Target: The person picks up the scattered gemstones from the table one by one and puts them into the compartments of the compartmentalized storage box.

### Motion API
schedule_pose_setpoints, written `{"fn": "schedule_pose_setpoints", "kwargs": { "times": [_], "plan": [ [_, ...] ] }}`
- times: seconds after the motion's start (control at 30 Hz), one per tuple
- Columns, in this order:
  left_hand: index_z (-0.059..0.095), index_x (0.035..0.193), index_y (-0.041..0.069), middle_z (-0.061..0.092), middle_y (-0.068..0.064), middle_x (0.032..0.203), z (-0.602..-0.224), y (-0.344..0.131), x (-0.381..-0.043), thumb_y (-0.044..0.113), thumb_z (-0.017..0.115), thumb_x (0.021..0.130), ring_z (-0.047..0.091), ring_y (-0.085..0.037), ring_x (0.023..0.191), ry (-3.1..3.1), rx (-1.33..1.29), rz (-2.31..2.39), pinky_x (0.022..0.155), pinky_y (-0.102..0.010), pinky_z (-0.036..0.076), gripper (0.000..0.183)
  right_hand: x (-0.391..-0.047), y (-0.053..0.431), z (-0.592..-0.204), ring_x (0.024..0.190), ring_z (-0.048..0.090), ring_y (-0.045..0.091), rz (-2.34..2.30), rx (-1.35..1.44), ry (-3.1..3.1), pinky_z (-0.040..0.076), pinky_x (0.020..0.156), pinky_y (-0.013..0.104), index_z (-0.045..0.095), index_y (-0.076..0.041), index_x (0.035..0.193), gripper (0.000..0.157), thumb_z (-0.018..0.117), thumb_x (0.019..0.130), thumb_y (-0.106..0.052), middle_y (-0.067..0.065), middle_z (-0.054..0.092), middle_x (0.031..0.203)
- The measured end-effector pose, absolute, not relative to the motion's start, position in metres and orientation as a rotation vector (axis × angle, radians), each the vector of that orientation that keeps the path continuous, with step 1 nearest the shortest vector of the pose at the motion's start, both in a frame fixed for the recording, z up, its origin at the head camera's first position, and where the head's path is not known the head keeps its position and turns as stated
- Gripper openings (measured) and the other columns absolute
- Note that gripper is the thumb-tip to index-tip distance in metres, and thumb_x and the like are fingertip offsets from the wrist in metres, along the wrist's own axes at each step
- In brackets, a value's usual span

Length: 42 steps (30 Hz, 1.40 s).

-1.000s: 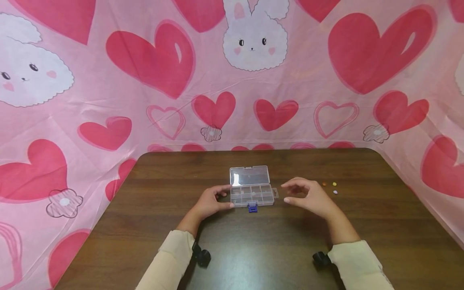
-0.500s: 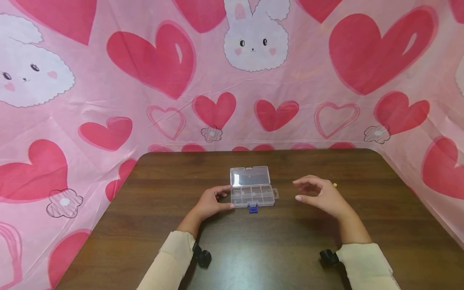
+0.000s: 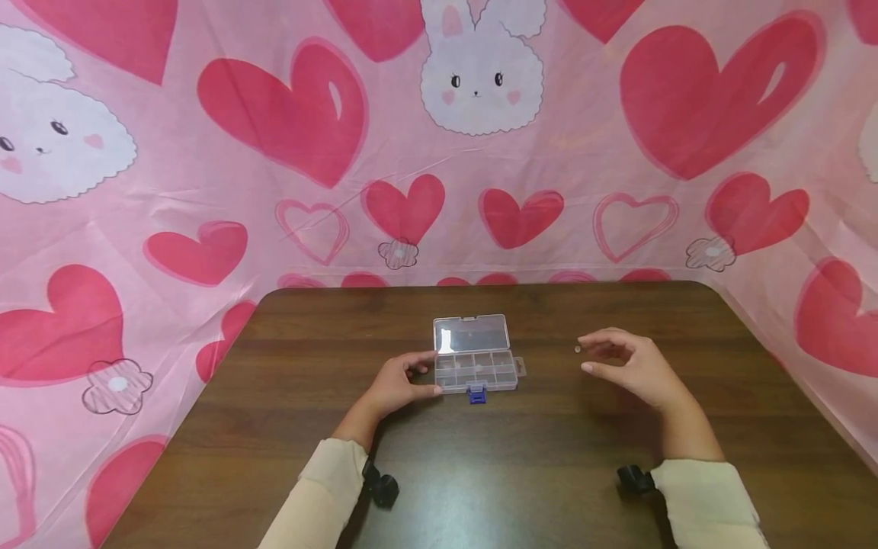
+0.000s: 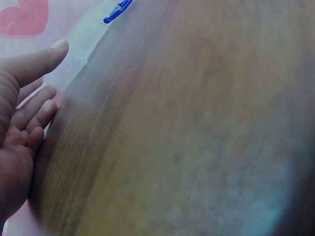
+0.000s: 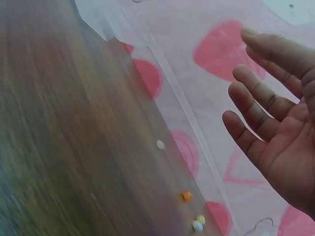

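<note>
From afar I see the clear box point(image 3: 458, 387) lying lengthwise left to right, blue latch point(image 3: 476, 396) on its near side — left hand point(image 3: 396, 387) gripping one end, right hand point(image 3: 643, 369) parted wide near a bead point(image 3: 578, 349).

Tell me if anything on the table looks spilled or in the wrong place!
Nothing looks broken. But a small orange piece, yellow piece and white piece lie loose on the table, outside the open compartment box, and a lone white piece sits apart from them. Whether they spilled, I can't tell.
</note>
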<state>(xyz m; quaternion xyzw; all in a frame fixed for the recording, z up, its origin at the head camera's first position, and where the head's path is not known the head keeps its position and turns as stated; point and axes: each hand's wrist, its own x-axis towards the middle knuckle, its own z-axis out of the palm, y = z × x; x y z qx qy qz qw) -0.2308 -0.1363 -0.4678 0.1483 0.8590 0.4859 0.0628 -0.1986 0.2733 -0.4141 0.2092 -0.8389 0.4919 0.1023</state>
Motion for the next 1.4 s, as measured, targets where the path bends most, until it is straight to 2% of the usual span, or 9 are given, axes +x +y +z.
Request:
{"fn": "schedule_pose_setpoints", "kwargs": {
  "times": [0.17, 0.3, 0.53, 0.8, 1.03, 1.2, 1.4],
  "plan": [
    [0.064, 0.129, 0.015, 0.065, 0.001, 0.118, -0.469, -0.137, -0.231, 0.024, 0.087, 0.074, 0.057, -0.019, 0.105, 2.598, 0.451, 1.472, 0.095, -0.044, 0.042, 0.060, -0.199, 0.285, -0.416, 0.089, 0.064, 0.010, 1.419, 0.559, -2.483, 0.049, 0.075, 0.023, 0.070, -0.003, 0.112, 0.034, 0.080, 0.080, -0.004, -0.010, 0.069, 0.103],
    [0.064, 0.129, 0.015, 0.065, 0.000, 0.118, -0.469, -0.137, -0.231, 0.025, 0.087, 0.074, 0.057, -0.019, 0.105, 2.592, 0.458, 1.474, 0.095, -0.045, 0.042, 0.060, -0.198, 0.295, -0.418, 0.086, 0.065, 0.012, 1.389, 0.484, -2.485, 0.049, 0.072, 0.019, 0.069, -0.002, 0.112, 0.033, 0.079, 0.080, -0.004, -0.014, 0.069, 0.100],
    [0.064, 0.130, 0.015, 0.065, 0.000, 0.119, -0.468, -0.137, -0.231, 0.026, 0.086, 0.075, 0.057, -0.020, 0.106, 2.587, 0.456, 1.482, 0.096, -0.046, 0.042, 0.060, -0.200, 0.311, -0.425, 0.083, 0.064, 0.004, 1.394, 0.397, -2.469, 0.048, 0.071, 0.015, 0.068, 0.002, 0.111, 0.031, 0.078, 0.081, -0.002, -0.008, 0.072, 0.095],
    [0.064, 0.130, 0.016, 0.064, 0.000, 0.120, -0.468, -0.137, -0.231, 0.026, 0.086, 0.075, 0.057, -0.020, 0.106, 2.588, 0.448, 1.470, 0.096, -0.047, 0.042, 0.060, -0.197, 0.324, -0.431, 0.083, 0.060, 0.000, 1.347, 0.292, -2.522, 0.047, 0.070, 0.013, 0.066, 0.005, 0.112, 0.035, 0.078, 0.083, -0.009, -0.013, 0.069, 0.096],
    [0.064, 0.130, 0.016, 0.065, 0.001, 0.120, -0.466, -0.136, -0.232, 0.027, 0.087, 0.074, 0.057, -0.020, 0.106, 2.594, 0.452, 1.461, 0.097, -0.046, 0.042, 0.061, -0.197, 0.334, -0.437, 0.081, 0.060, -0.004, 1.316, 0.263, -2.561, 0.047, 0.068, 0.014, 0.065, 0.008, 0.112, 0.035, 0.077, 0.084, -0.010, 0.002, 0.072, 0.097],
    [0.064, 0.130, 0.017, 0.065, 0.001, 0.119, -0.465, -0.136, -0.231, 0.026, 0.087, 0.074, 0.057, -0.020, 0.106, 2.591, 0.439, 1.452, 0.097, -0.045, 0.042, 0.061, -0.197, 0.337, -0.440, 0.078, 0.059, -0.001, 1.305, 0.235, -2.589, 0.048, 0.066, 0.016, 0.066, 0.006, 0.111, 0.033, 0.077, 0.084, -0.010, 0.015, 0.070, 0.096],
    [0.064, 0.129, 0.016, 0.065, 0.001, 0.119, -0.467, -0.136, -0.231, 0.026, 0.087, 0.074, 0.057, -0.020, 0.106, 2.586, 0.439, 1.461, 0.096, -0.045, 0.042, 0.060, -0.198, 0.341, -0.445, 0.076, 0.058, 0.003, 1.322, 0.211, -2.591, 0.047, 0.064, 0.017, 0.066, 0.006, 0.110, 0.032, 0.076, 0.085, -0.010, 0.005, 0.069, 0.089]
  ]
}}
